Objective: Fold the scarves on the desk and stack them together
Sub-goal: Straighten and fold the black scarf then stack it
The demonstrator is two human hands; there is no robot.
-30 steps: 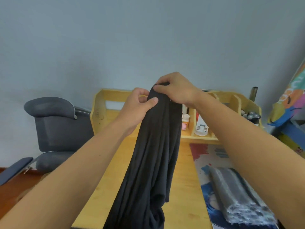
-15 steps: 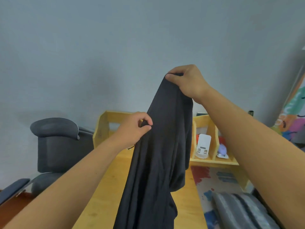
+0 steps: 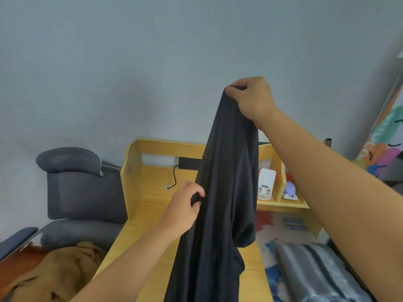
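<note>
Head view: I'm looking over a wooden desk [image 3: 157, 205] with a grey office chair [image 3: 78, 188] at its left and a brown cloth [image 3: 56, 275] heaped below that. A black cable [image 3: 174, 177] trails near the desk's back panel, a white device [image 3: 266, 184] sits in the cubby. A folded grey striped scarf [image 3: 316, 271] lies on the colourful mat [image 3: 287, 225] at right. The black scarf [image 3: 222, 203] hangs mid-air, hiding the desk's middle. My right hand [image 3: 253, 97] pinches its top end, raised high; my left hand [image 3: 185, 205] grips its left edge lower down, fingers curled.
</note>
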